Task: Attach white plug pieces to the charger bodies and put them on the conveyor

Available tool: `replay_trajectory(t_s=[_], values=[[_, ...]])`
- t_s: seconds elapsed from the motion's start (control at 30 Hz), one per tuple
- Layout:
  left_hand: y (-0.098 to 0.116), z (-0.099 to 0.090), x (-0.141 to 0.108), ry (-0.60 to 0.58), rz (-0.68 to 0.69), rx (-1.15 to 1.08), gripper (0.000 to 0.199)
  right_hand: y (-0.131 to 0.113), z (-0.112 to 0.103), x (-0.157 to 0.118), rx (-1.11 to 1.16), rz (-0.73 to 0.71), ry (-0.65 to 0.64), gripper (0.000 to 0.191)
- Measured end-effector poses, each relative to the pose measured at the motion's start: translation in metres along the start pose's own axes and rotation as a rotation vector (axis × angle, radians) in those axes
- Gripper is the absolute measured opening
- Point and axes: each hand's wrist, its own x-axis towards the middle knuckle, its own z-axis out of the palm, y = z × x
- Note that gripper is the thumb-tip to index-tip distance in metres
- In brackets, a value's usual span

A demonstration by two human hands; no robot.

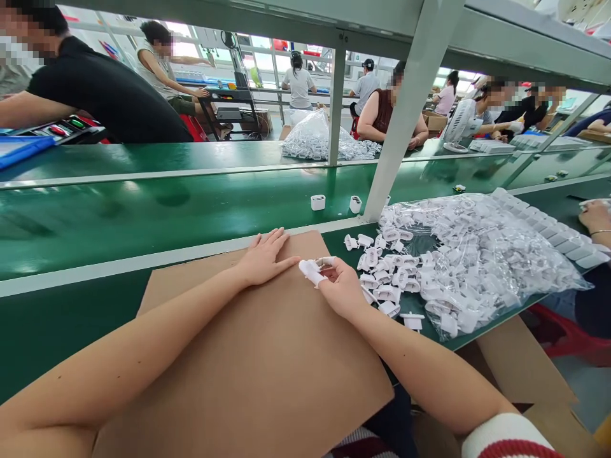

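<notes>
My left hand [265, 257] lies flat on a large brown cardboard sheet [248, 356], with its fingers stretched out and its thumb pointing right. Close by, my right hand [341, 286] is held over the sheet's right edge, thumb and index finger curled together in a pinch. White material covers or sits at these fingertips; I cannot tell finger covers from a small white part there. Just right of that hand, many loose white plastic parts [389, 292] are scattered on the green table [71, 318]. Some have thin prongs.
A clear plastic bag [501, 254] spills more white parts, beside rows of white casings [548, 226]. Two white casings [317, 203] stand on the green conveyor belt [214, 197]. A slanted metal post [405, 114] rises ahead. Co-workers sit beyond; another person's hand [596, 219] shows at right.
</notes>
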Motion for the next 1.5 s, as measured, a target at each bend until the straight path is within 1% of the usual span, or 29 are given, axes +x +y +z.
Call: replay_trajectory(t_s=[0.07,0.13,0.2,0.27,0.3,0.37,0.43,0.5,0.57,0.63,0.7,0.77,0.8,0.83,0.9,0.97,1.03,1.1,1.17,1.23,1.3,1.37,1.5], values=[[0.005,0.001,0.004,0.001,-0.016,0.004,0.098,0.000,0.001,0.001,0.041,0.024,0.007,0.045],[0.010,-0.003,0.017,0.072,-0.079,-0.025,0.099,0.001,0.000,0.003,0.098,0.046,0.025,0.045],[0.013,-0.012,0.041,0.195,-0.168,-0.099,0.092,0.002,-0.001,0.006,0.182,0.094,0.047,0.041],[0.015,-0.021,0.074,0.314,-0.240,-0.207,0.080,0.001,-0.004,0.009,0.283,0.176,0.062,0.034],[0.016,-0.024,0.092,0.330,-0.266,-0.236,0.077,0.000,-0.006,0.011,0.331,0.220,0.063,0.031],[0.016,-0.026,0.125,0.350,-0.312,-0.287,0.078,-0.003,-0.009,0.013,0.404,0.286,0.056,0.025],[0.017,-0.025,0.151,0.353,-0.344,-0.340,0.079,-0.005,-0.011,0.015,0.429,0.320,0.052,0.022],[0.019,-0.023,0.166,0.350,-0.355,-0.394,0.067,-0.007,-0.012,0.015,0.428,0.340,0.057,0.021],[0.022,-0.023,0.169,0.356,-0.346,-0.434,0.048,-0.007,-0.012,0.016,0.422,0.347,0.058,0.023],[0.024,-0.023,0.160,0.379,-0.314,-0.460,0.037,-0.007,-0.012,0.016,0.403,0.317,0.079,0.027],[0.028,-0.023,0.136,0.395,-0.251,-0.476,0.035,-0.007,-0.013,0.017,0.352,0.223,0.132,0.030],[0.032,-0.020,0.096,0.377,-0.161,-0.511,0.035,-0.008,-0.014,0.016,0.259,0.069,0.175,0.033],[0.035,-0.017,0.071,0.354,-0.112,-0.534,0.036,-0.008,-0.014,0.015,0.199,-0.016,0.188,0.034],[0.038,-0.014,0.043,0.322,-0.057,-0.605,0.040,-0.009,-0.014,0.013,0.134,-0.097,0.196,0.035],[0.047,-0.008,-0.011,0.231,-0.013,-0.701,0.041,-0.010,-0.015,0.007,-0.016,-0.231,0.197,0.034],[0.057,-0.003,-0.056,0.191,0.031,-0.672,0.037,-0.011,-0.015,-0.001,-0.188,-0.338,0.163,0.029],[0.062,0.000,-0.083,0.211,0.049,-0.624,0.037,-0.011,-0.014,-0.009,-0.374,-0.448,0.071,0.023],[0.064,0.004,-0.094,0.252,0.054,-0.624,0.040,-0.011,-0.013,-0.016,-0.539,-0.562,-0.042,0.022],[0.063,0.007,-0.095,0.267,0.066,-0.660,0.039,-0.012,-0.011,-0.020,-0.659,-0.673,-0.124,0.024],[0.062,0.008,-0.092,0.261,0.083,-0.678,0.035,-0.014,-0.008,-0.022,-0.743,-0.772,-0.145,0.026],[0.063,0.008,-0.089,0.262,0.094,-0.669,0.032,-0.016,-0.005,-0.021,-0.819,-0.849,-0.138,0.027],[0.064,0.008,-0.089,0.269,0.100,-0.657,0.031,-0.019,-0.003,-0.019,-0.881,-0.879,-0.163,0.027],[0.064,0.009,-0.091,0.257,0.091,-0.651,0.031,-0.022,0.001,-0.014,-0.960,-0.836,-0.296,0.025]])
